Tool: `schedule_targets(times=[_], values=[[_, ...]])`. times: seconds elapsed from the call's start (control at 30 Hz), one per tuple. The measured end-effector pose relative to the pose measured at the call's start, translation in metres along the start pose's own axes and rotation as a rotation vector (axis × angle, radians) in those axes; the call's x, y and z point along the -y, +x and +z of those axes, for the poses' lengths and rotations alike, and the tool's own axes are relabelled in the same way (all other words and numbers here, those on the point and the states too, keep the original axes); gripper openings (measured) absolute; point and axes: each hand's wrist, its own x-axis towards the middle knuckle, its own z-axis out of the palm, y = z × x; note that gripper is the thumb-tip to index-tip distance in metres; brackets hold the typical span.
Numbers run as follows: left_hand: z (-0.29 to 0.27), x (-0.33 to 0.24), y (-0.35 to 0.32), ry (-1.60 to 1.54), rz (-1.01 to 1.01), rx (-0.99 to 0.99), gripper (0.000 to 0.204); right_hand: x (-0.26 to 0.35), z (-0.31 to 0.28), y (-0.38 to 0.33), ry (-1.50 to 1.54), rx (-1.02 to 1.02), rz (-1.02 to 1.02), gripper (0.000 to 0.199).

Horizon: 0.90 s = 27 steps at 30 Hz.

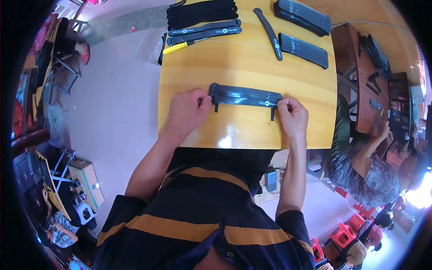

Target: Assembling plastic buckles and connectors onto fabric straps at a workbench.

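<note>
A bundle of flat black straps (243, 93) with rounded ends lies crosswise near the front of the yellow wooden table (202, 130). My left hand (190, 110) pinches its left end between thumb and fingers. At the right end, my right hand (294, 117) has thumb and fingertips closed on the straps. Two short dark tabs stick out below the bundle, one near each end. The top strap carries a small pale print. Beyond the hands, a single loose strap (268, 35) lies slanted beside two strap stacks (303, 50) at the far right.
At the table's far left lie a pile of black straps (202, 14), two separate straps and a yellow-handled tool (177, 47). Another person (366, 171) works at a brown table (371, 85) on the right. Red stools (343, 234) stand behind. A cardboard box (85, 184) sits on the left floor.
</note>
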Motion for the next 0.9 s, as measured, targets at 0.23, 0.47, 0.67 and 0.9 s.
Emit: schedule_targets(times=[0.23, 0.47, 0.67, 0.9], values=[[0.001, 0.003, -0.001, 0.071, 0.013, -0.016, 0.017, 0.004, 0.001, 0.0, -0.044, -0.033, -0.023, 0.019], [0.008, 0.017, 0.003, 0.12, 0.102, -0.043, 0.019, 0.0, 0.003, 0.001, -0.073, -0.055, -0.012, 0.019], [0.014, 0.009, -0.003, 0.205, 0.104, -0.097, 0.021, -0.004, -0.001, 0.001, 0.027, -0.033, 0.019, 0.022], [0.004, 0.007, -0.009, 0.013, 0.092, -0.125, 0.017, 0.0, -0.003, 0.003, -0.046, -0.058, -0.091, 0.021]])
